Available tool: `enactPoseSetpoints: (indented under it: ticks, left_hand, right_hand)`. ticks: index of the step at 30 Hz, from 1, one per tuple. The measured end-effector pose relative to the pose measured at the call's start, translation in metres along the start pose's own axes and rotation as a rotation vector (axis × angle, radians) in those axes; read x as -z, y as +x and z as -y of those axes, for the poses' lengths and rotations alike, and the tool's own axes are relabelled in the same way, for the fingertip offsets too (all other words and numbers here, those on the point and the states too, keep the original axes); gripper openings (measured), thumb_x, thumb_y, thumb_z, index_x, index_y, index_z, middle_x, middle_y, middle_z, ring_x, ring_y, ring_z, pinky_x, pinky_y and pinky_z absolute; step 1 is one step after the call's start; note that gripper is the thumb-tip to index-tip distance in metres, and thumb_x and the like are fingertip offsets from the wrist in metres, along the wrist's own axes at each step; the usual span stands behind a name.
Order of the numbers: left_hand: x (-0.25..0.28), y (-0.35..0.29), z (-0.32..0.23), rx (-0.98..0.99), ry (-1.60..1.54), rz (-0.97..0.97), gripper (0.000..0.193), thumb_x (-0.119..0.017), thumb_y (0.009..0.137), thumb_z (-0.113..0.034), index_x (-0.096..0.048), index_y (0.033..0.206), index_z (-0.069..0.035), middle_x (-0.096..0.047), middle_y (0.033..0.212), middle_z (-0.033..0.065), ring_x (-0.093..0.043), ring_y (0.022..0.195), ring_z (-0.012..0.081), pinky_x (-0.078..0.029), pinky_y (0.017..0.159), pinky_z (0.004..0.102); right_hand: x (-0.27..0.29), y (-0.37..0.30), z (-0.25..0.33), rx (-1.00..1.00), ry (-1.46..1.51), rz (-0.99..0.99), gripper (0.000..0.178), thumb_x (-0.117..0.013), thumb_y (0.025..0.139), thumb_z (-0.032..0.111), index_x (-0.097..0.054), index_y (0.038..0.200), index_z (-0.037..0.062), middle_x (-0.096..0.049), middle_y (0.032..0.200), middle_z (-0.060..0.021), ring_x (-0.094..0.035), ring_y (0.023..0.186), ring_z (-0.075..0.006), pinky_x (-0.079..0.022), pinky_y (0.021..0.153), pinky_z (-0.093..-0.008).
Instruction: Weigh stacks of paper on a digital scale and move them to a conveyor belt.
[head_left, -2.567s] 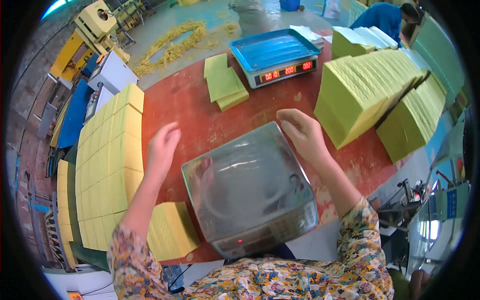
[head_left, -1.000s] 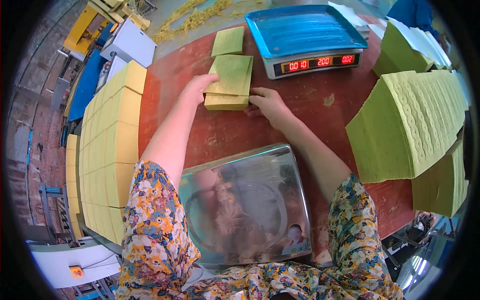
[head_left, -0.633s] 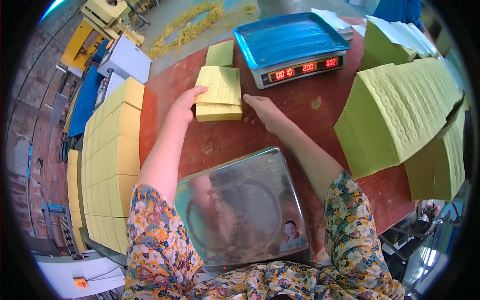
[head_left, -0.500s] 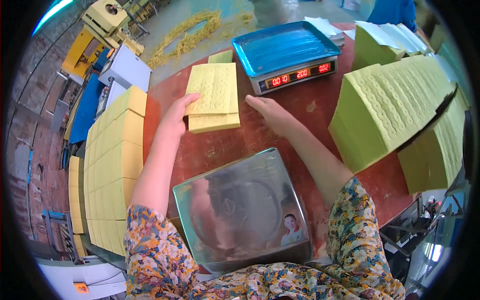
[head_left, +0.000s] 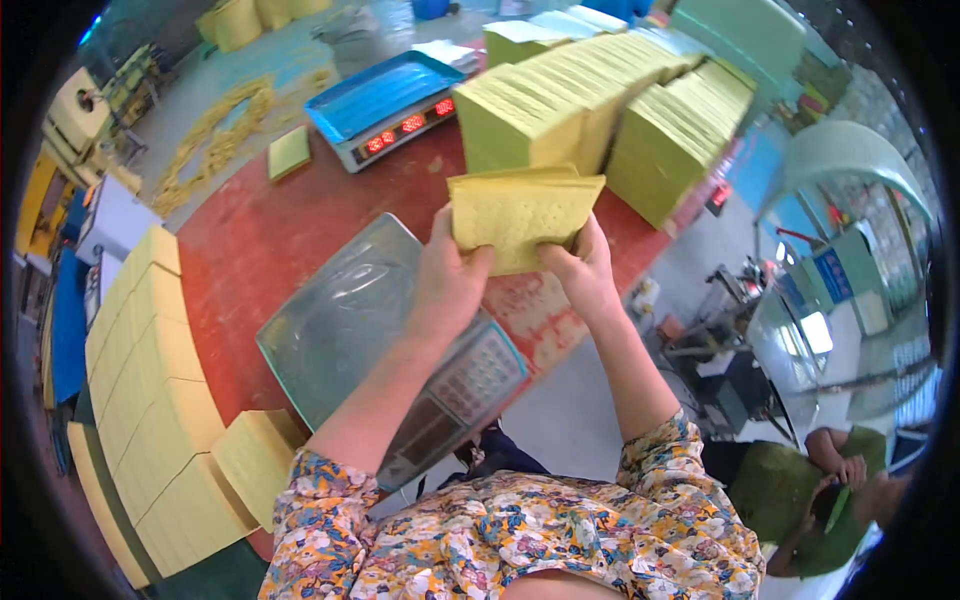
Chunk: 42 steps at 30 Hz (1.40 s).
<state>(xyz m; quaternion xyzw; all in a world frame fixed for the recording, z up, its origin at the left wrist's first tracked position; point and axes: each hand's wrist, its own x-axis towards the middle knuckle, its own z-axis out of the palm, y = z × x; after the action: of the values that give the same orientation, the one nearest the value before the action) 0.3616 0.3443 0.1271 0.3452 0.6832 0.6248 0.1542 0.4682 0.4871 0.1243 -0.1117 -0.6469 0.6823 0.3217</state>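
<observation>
Both of my hands hold a thin stack of yellow embossed paper sheets [head_left: 525, 215] above the right part of the red table. My left hand [head_left: 452, 275] grips its left side with the thumb on the near face. On the opposite side, my right hand [head_left: 582, 268] is closed the same way. The fingers behind the sheets are hidden. Just beyond the held sheets stands a long row of yellow paper stacks [head_left: 520, 105]. Below my left forearm lies a scale with a clear-covered pan [head_left: 335, 320] and a keypad [head_left: 482, 372].
A second scale with a blue tray [head_left: 375, 95] and lit red digits stands at the far side. A small yellow paper pad [head_left: 289, 153] lies left of it. Yellow paper blocks [head_left: 160, 400] line the left edge. A person in green [head_left: 790, 500] is at the lower right.
The view has swung right. My left hand has carried yellow sheets from beside the blue-tray scale towards the paper stacks. My right hand, open and apart before, now grips them too.
</observation>
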Motion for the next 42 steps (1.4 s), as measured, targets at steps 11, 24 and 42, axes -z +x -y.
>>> enactPoseSetpoints:
  ticks: [11, 24, 42]
  left_hand:
    - [-0.136, -0.032, 0.072, 0.122, -0.304, -0.104, 0.072, -0.052, 0.076, 0.011, -0.031, 0.144, 0.001, -0.047, 0.136, 0.0167, -0.049, 0.126, 0.0259, -0.039, 0.108, 0.0356]
    - [-0.154, -0.032, 0.078, 0.083, -0.397, -0.134, 0.074, -0.041, 0.07, 0.013, -0.033, 0.142, -0.002, -0.043, 0.134, 0.0131, -0.044, 0.127, 0.0234, -0.033, 0.111, 0.0361]
    - [-0.152, -0.042, 0.087, 0.023, -0.325, -0.055, 0.082, -0.039, 0.069, 0.009, -0.024, 0.148, 0.0, -0.038, 0.139, 0.0157, -0.036, 0.134, 0.0266, -0.026, 0.116, 0.0396]
  right_hand:
    - [0.093, -0.068, -0.079, -0.02, -0.045, -0.255, 0.06, -0.047, 0.068, -0.005, -0.047, 0.127, 0.0017, -0.057, 0.112, -0.0053, -0.052, 0.107, -0.0144, -0.042, 0.095, -0.027]
    - [0.094, -0.067, -0.087, -0.042, -0.044, -0.278, 0.066, -0.047, 0.067, -0.002, -0.045, 0.132, 0.0031, -0.058, 0.114, -0.0084, -0.053, 0.11, -0.0181, -0.041, 0.099, -0.0306]
    - [0.094, -0.071, -0.095, 0.006, -0.055, -0.268, 0.061, -0.047, 0.068, -0.003, -0.046, 0.129, -0.0001, -0.058, 0.115, -0.0109, -0.054, 0.11, -0.019, -0.042, 0.099, -0.0317]
